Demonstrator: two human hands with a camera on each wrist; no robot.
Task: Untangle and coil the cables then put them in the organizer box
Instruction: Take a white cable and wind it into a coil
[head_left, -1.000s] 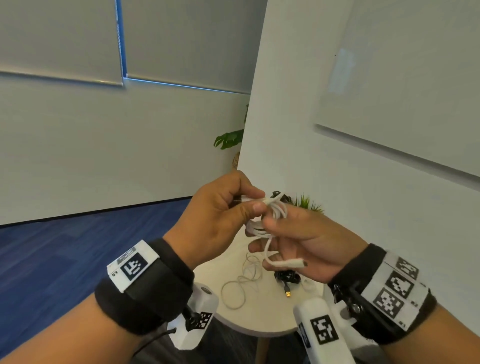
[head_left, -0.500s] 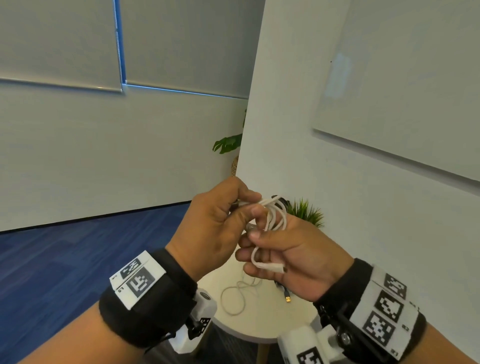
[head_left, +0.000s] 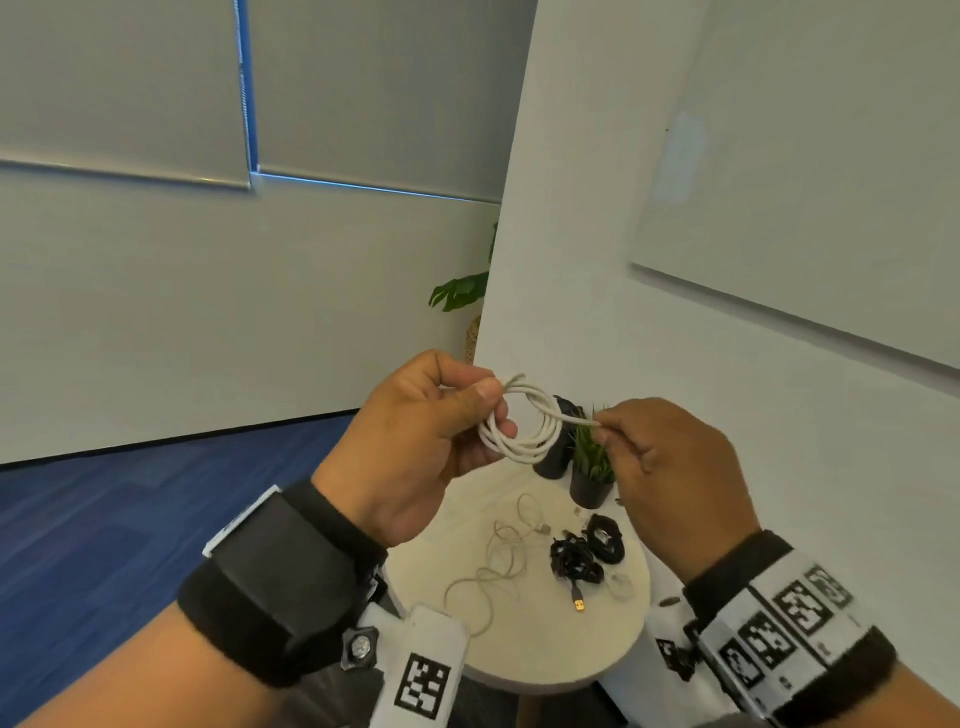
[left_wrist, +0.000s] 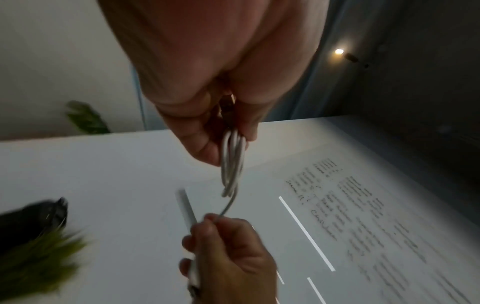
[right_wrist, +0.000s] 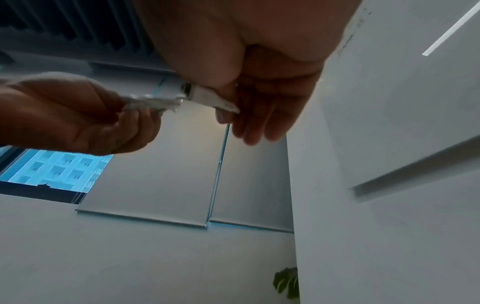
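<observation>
No word, brand or number can be read. Handwritten dark lines cover the whiteboard in the left wrist view, but they are too blurred to make out. Black-and-white square coded markers stand on the right wristband and on the white wrist camera mount under the left wrist; they carry patterns only, no letters.

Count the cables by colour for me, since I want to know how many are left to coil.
White cable, coiled, in the left hand and right hand: 1
Pale cable loose on the table: 1
Black cable bundles on the table: 2
Total: 4
</observation>
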